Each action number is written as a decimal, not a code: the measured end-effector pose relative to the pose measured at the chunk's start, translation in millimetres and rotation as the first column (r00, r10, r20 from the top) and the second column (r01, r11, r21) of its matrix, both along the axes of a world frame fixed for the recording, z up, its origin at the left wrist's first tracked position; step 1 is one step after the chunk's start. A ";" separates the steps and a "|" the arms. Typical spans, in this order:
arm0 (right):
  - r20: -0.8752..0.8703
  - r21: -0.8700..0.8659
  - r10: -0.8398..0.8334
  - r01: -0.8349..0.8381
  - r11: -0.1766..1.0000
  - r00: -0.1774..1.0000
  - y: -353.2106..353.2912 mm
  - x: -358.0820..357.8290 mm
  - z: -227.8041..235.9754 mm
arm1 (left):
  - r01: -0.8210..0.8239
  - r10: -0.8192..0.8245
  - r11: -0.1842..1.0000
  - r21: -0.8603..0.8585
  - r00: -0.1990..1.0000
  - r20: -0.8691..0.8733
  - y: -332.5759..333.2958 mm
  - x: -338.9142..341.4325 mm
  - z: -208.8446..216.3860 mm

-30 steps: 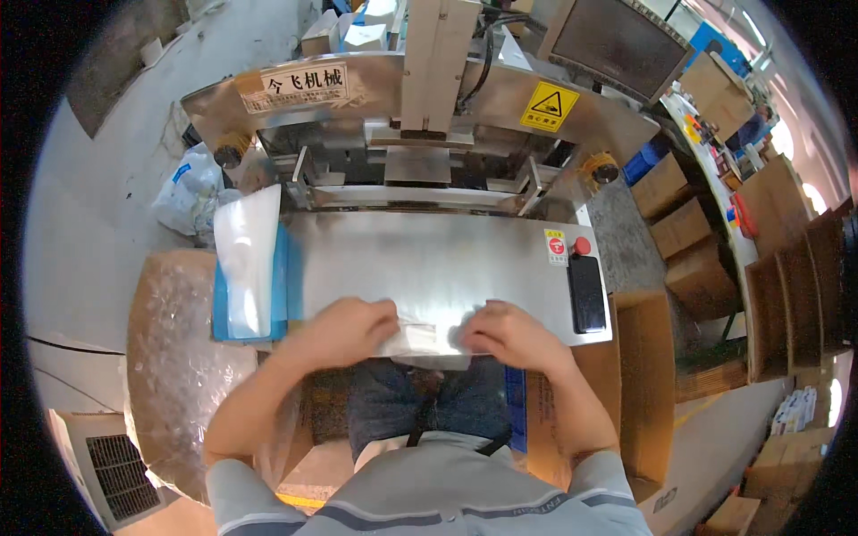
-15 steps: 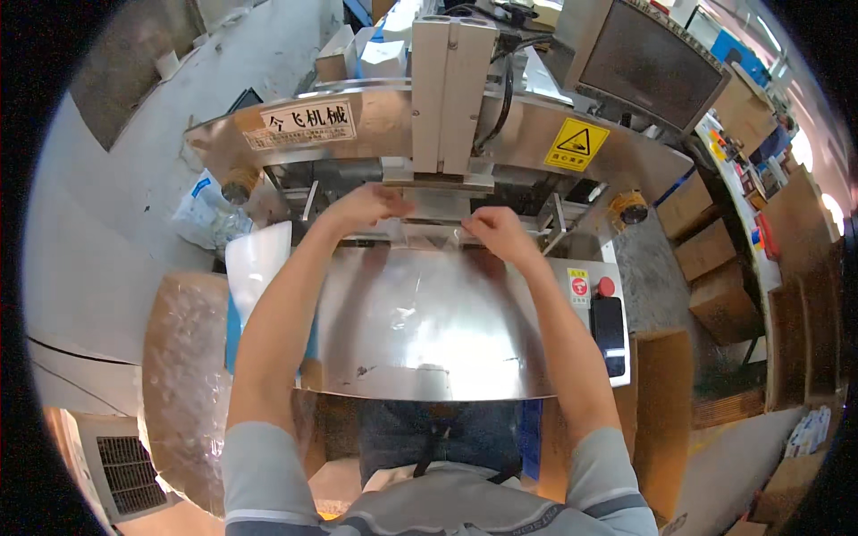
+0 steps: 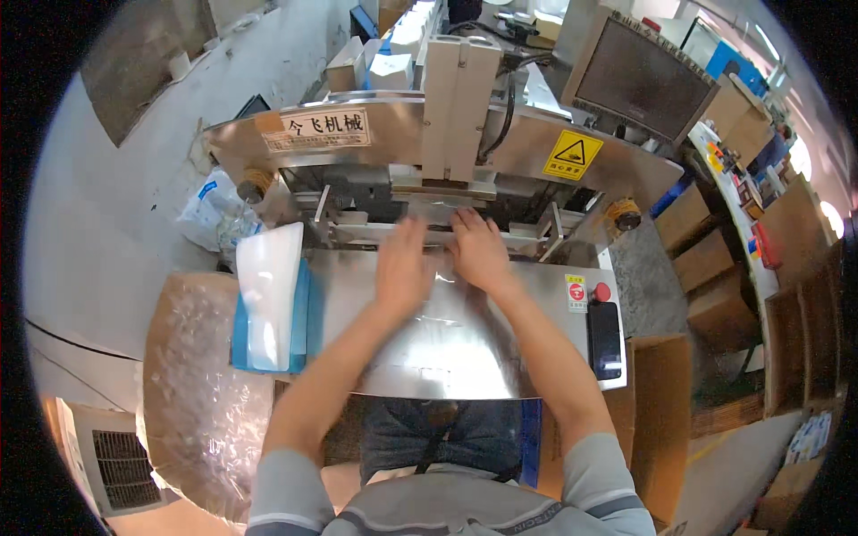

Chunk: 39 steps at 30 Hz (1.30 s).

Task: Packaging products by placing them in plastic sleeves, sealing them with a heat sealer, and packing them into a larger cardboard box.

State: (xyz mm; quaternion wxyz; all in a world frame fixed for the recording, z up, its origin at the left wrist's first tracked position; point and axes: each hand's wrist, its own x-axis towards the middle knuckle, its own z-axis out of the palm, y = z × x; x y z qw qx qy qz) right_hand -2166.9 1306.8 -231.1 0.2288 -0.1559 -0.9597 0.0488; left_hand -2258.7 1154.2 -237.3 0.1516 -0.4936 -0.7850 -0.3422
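Both hands flat, palms down, fingers loosely spread, clamped on nothing. Left hand (image 3: 402, 268) and right hand (image 3: 480, 253) lie side by side on the steel table (image 3: 447, 348), fingertips at the machine's feed slot (image 3: 438, 230); whether a clear film or bag lies beneath them cannot be told. Flat palms suit pressing a thin sheet smooth. A stack of clear bags (image 3: 266, 295) stands in a blue tray (image 3: 299, 313) just left, within reach. Red button (image 3: 601, 291) and dark phone (image 3: 604, 338) sit right.

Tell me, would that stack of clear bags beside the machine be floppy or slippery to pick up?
Probably floppy: the stack of clear bags looks thin and its top edge curls. Likely slippery too, as the film looks glossy. It seems light, resting loosely in a blue tray.
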 end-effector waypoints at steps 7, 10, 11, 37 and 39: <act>0.057 -0.005 0.106 -0.106 0.994 0.993 7.0 -2.2 2.9 | 0.038 -0.030 0.972 -0.233 0.999 0.039 -97.0 113.9 -33.9; 0.037 0.055 0.081 -0.083 0.995 0.996 1.5 -4.6 7.9 | 0.005 0.002 0.977 -0.213 0.999 0.032 -96.3 110.5 -33.6; 0.066 0.042 0.070 -0.073 0.996 0.995 -2.4 -1.8 7.9 | 0.008 0.005 0.976 -0.219 0.998 0.061 -98.6 114.7 -32.4; 0.051 0.090 0.005 -0.010 0.996 0.999 12.5 -23.0 36.6 | -0.130 0.130 0.992 -0.003 0.988 0.090 -104.0 119.8 -24.4; 0.133 0.029 -0.010 0.006 1.000 0.991 11.6 -23.4 42.9 | -0.183 0.172 0.982 0.053 0.972 0.158 -106.0 117.9 -26.9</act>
